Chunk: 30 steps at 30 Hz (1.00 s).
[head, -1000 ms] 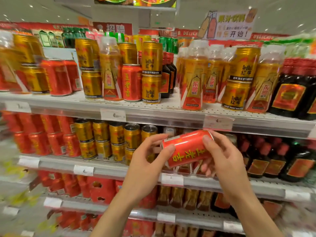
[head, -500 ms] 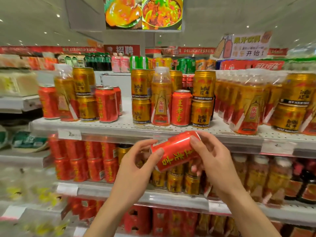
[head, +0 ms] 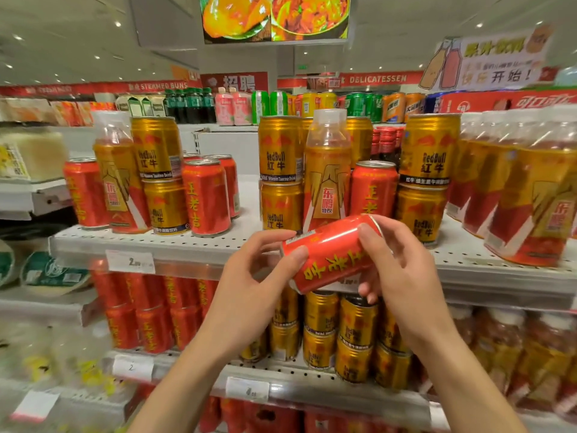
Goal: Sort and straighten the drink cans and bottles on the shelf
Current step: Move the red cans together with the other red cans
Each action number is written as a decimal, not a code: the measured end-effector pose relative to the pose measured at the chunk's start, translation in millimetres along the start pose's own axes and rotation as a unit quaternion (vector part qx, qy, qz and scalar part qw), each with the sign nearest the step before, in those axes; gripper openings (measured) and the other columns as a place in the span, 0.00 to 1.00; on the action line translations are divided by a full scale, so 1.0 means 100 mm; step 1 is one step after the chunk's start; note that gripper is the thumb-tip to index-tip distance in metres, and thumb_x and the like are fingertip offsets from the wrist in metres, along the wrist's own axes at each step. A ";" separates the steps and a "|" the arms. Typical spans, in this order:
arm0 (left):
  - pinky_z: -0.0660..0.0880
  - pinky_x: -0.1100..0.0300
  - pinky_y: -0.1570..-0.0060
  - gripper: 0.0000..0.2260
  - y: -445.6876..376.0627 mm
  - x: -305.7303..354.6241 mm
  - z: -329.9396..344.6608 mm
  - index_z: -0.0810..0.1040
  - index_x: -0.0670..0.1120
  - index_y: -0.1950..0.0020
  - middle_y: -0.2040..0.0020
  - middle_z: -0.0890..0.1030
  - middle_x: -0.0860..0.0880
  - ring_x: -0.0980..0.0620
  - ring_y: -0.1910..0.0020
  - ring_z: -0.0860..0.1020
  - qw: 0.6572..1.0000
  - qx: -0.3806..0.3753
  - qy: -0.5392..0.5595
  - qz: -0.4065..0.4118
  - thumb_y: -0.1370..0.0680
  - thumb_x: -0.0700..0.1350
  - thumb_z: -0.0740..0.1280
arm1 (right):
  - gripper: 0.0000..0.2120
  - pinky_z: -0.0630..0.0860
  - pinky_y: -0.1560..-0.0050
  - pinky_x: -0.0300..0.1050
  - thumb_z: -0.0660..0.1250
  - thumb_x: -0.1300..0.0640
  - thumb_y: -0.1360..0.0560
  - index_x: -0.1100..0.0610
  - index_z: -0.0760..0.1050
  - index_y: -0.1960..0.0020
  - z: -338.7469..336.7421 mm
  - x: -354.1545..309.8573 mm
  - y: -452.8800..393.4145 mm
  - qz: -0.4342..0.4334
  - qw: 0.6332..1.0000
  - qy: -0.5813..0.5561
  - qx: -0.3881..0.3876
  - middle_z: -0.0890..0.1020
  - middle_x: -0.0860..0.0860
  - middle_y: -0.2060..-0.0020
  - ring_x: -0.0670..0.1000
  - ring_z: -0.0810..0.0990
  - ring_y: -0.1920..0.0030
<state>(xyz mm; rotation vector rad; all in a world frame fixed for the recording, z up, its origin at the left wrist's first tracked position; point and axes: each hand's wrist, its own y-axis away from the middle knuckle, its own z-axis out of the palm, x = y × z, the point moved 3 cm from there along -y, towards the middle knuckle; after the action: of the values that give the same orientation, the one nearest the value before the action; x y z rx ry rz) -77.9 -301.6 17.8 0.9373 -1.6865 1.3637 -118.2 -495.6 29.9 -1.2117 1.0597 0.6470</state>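
Note:
A red can with yellow characters [head: 327, 256] lies tilted on its side in front of the top shelf's edge. My left hand [head: 249, 285] pinches its lower left end between thumb and fingers. My right hand [head: 396, 270] grips its upper right end, fingers curled round the rim. On the white perforated top shelf [head: 193, 245] stand mixed drinks: red cans [head: 206, 196], stacked gold cans [head: 281, 170] and clear-capped gold bottles [head: 326, 170]. A red can [head: 373, 189] stands just behind the held one.
A bare stretch of top shelf lies between the left group and the middle group. At the right stand more gold bottles [head: 530, 198]. The shelf below holds red cans [head: 150, 310] and stacked gold cans [head: 337, 332]. Price tags [head: 130, 261] line the shelf edges.
The view has swung up and left, bringing the top shelf nearer the middle. The red can has risen from the second shelf's height to the top shelf's edge, held by both hands throughout.

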 end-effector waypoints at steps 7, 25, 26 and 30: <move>0.82 0.62 0.53 0.17 -0.11 -0.05 -0.12 0.80 0.62 0.44 0.48 0.84 0.62 0.62 0.49 0.83 0.997 -0.067 0.027 0.022 0.31 0.64 0.70 | 0.21 0.76 0.73 0.43 0.66 0.37 0.28 0.45 0.75 0.39 0.16 -0.08 0.08 0.009 0.998 0.032 0.056 0.82 0.51 0.52 0.52 0.79 0.73; 0.80 0.69 0.55 0.19 -0.11 0.15 0.21 0.77 0.59 0.40 0.41 0.81 0.56 0.61 0.45 0.82 0.991 -0.121 0.034 0.053 0.29 0.63 0.69 | 0.16 0.74 0.69 0.31 0.68 0.42 0.24 0.48 0.75 0.40 -0.11 -0.33 0.09 -0.008 0.987 0.116 0.109 0.83 0.49 0.51 0.42 0.82 0.61; 0.80 0.70 0.55 0.19 -0.09 0.16 0.25 0.78 0.58 0.40 0.41 0.81 0.56 0.62 0.46 0.82 0.991 -0.117 0.031 0.053 0.29 0.62 0.69 | 0.16 0.74 0.68 0.32 0.68 0.41 0.24 0.47 0.75 0.40 -0.15 -0.32 0.08 -0.010 0.988 0.116 0.104 0.83 0.49 0.50 0.43 0.82 0.59; 0.78 0.73 0.56 0.18 -0.07 0.21 0.31 0.77 0.57 0.40 0.42 0.81 0.57 0.68 0.47 0.80 0.991 -0.118 0.017 0.059 0.28 0.60 0.69 | 0.19 0.80 0.59 0.39 0.68 0.38 0.26 0.45 0.74 0.40 -0.25 -0.32 0.03 -0.020 0.991 0.104 0.087 0.83 0.48 0.47 0.46 0.84 0.48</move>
<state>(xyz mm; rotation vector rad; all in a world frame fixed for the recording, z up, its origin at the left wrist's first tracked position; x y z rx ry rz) -84.7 -334.9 35.3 0.6871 -1.8532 1.2148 -140.9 -514.4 57.3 -1.1616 1.2360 0.3928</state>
